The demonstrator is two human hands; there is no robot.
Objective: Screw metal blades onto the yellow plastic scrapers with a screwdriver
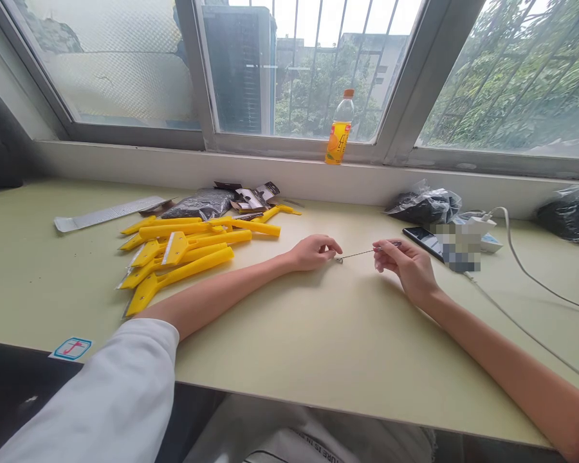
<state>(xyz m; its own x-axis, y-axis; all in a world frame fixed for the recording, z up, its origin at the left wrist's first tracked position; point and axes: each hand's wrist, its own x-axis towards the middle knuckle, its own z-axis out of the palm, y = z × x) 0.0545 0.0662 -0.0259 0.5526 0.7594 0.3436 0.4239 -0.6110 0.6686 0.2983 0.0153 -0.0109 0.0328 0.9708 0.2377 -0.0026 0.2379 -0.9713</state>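
A thin, dark wire-like cord (358, 254) runs straight between my two hands, just above the table. At its left end sits a small metal piece (339, 260), too small to make out. The curled fingertips of my left hand (313, 252) meet the cord at that end, closed in a pinch. My right hand (408, 267) pinches the other end between thumb and fingers, and a short dark bit shows above the fingertips. Left of my hands lies a pile of yellow-handled scrapers (193, 263) with flat blades; my left forearm passes close to it.
Behind the scrapers lie a dark plastic bag (202, 204) and black-and-white packaging (255, 196). A phone (423, 242), a white charger (475, 225) with cables and bagged dark items (427, 204) are at the right. An orange drink bottle (338, 132) stands on the windowsill.
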